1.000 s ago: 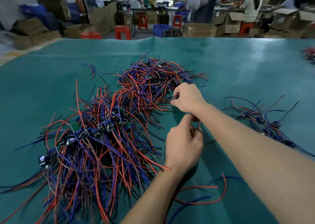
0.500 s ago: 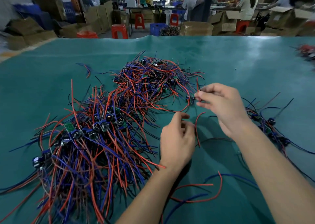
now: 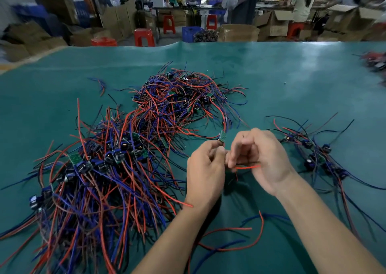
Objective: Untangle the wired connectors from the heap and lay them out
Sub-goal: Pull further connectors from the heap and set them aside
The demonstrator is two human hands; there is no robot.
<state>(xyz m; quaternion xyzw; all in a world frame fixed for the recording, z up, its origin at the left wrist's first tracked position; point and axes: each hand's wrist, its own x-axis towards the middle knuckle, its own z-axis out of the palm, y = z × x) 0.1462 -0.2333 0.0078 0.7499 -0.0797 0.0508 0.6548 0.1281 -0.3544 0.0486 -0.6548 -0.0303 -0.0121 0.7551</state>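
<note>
- The left hand (image 3: 205,169) pinches one wired connector (image 3: 222,137) between thumb and fingertips. The little green board sticks up just above the fingers.
- The right hand (image 3: 262,159) has its fingers curled around a thin red wire (image 3: 247,167) that runs across under its palm. I think this wire belongs to the same connector, but the fingers hide where it joins.
- The two hands are touching, or almost touching, above the green table (image 3: 292,75).
- Red and blue wires go up from the little board and curve back to the big heap (image 3: 129,152) on the left. So this piece looks only partly out.
- The step now looks like pulling one connector free. Next, the hands need to draw its wires out slowly and follow each one, so it does not drag more pieces along.
- Then the piece should go with the laid-out group (image 3: 315,154) on the right, near the right hand. A few connectors lie there already, with their wires spread out.
- The heap is far bigger than that group, so most of the job is left.
- What gets in the way: the heap wires cross each other many times, and they could catch on the piece.
- Some loose wires (image 3: 234,240) lie on the table close to the person, between the arms. They could snag too.
- Far behind the table there are cardboard boxes (image 3: 238,32), red stools (image 3: 144,36) and people working.
</note>
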